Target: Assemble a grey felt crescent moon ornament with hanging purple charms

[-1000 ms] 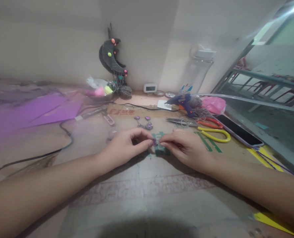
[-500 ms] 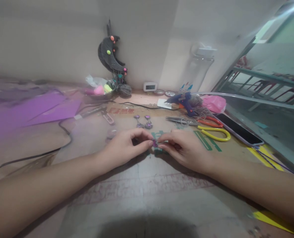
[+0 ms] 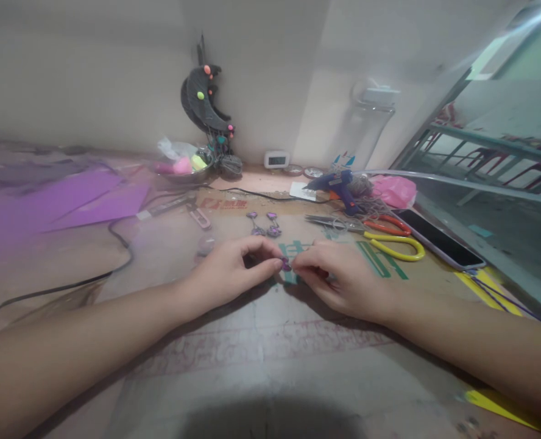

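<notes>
- Red print (image 3: 225, 205) runs along the far part of the board, a block logo with characters and a smaller line beneath; too blurred to read.
- Green print (image 3: 382, 261) in thick strokes shows beside and between the hands, partly covered; fainter red patterning crosses the near part.
- Clock (image 3: 276, 160): white, rounded case, dark digits on a grey screen, illegible.
- Board (image 3: 261, 378): brown and smooth, with a dull sheen.
- Purple piece (image 3: 286, 263): small and dark-edged, over the green print between the two hands' fingertips.
- Charms (image 3: 272, 216): purple tops on thin stems with rounded, knobbly lower ends, lying just beyond the hands.
- Scissors (image 3: 350, 227): metal blades, red and yellow loop handles nearby, right of the charms.
- Glue gun (image 3: 339, 186): blue plastic, beside grey, fibrous yarn (image 3: 362, 185).
- Moon (image 3: 196, 100): dark crescent dotted with bright balls, against the wall.
- Left hand (image 3: 234, 265): thumb and forefinger nearly closed, pinching the purple piece at their tips; forearm slants in from lower left.
- Right hand (image 3: 343, 271): fingers curled, thumb and forefinger tips together at the piece's right edge; I cannot tell whether they grip anything.
</notes>
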The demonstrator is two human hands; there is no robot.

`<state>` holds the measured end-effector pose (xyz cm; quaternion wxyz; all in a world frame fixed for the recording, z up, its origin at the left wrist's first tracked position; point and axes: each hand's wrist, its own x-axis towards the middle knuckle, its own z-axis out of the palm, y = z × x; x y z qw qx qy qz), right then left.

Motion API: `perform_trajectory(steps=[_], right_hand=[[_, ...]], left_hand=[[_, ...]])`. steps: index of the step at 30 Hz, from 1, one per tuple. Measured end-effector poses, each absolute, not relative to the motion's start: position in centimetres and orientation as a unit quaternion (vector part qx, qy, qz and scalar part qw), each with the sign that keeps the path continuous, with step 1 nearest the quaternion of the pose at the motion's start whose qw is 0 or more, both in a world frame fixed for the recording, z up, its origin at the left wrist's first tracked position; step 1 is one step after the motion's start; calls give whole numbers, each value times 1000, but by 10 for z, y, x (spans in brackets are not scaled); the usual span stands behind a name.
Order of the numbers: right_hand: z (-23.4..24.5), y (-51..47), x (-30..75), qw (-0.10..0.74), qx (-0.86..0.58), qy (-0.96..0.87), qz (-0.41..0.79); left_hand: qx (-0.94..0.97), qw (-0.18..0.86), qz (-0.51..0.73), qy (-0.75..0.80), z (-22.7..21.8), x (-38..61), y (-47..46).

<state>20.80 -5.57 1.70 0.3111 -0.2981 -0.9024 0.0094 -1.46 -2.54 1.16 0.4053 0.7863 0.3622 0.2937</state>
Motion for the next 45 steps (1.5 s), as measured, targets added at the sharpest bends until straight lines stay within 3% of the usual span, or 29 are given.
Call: perform_trajectory(steps=[45], right_hand=[[15, -53, 203, 295, -345, -890, 44]], left_hand=[[798, 395, 279, 360, 15, -14, -30]])
